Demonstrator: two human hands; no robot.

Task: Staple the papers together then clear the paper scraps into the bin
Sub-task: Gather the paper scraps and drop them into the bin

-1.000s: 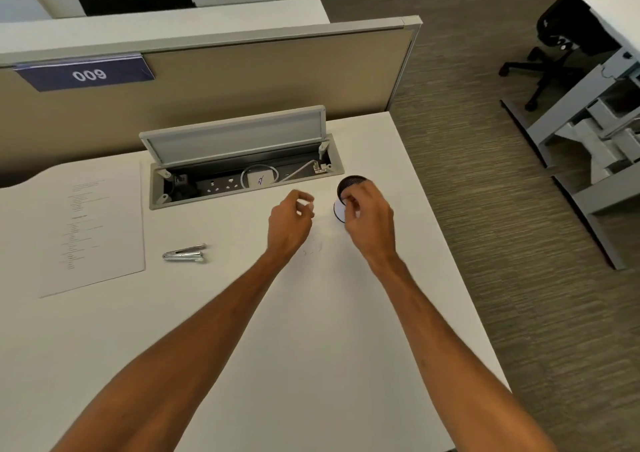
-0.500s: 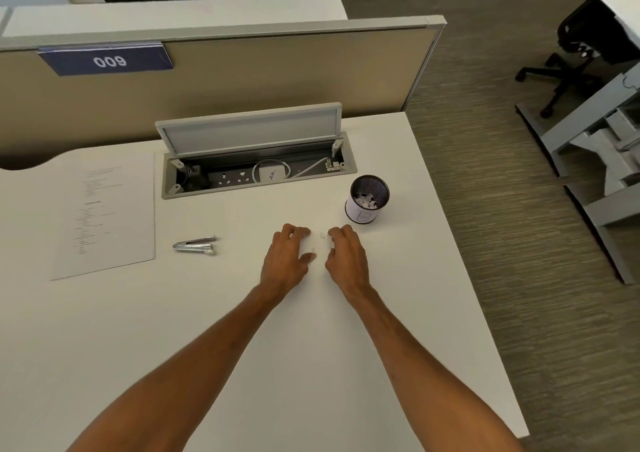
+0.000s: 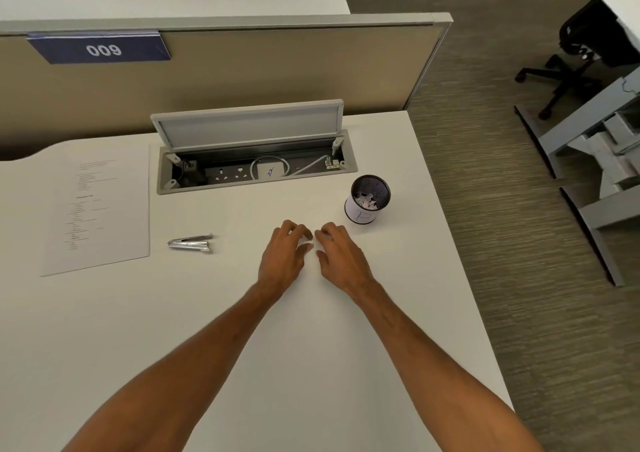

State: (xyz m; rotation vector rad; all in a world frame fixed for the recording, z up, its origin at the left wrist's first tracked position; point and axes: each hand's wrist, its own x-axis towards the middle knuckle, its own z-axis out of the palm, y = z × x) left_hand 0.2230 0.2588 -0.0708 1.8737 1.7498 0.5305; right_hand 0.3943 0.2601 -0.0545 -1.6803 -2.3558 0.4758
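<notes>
since the paper scraps [image 3: 367, 200] in the mesh bin [image 3: 367, 199] are featherlight, leftovers are best pinched; left hand [image 3: 283, 256] and right hand [image 3: 338, 253] lie loosely spread on the surface [image 3: 242, 313], any hold cannot be told.

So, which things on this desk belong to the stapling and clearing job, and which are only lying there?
Job: papers, stapler, bin with scraps, left hand, right hand.
Lying about: open cable box, white adapter, office chair.
</notes>
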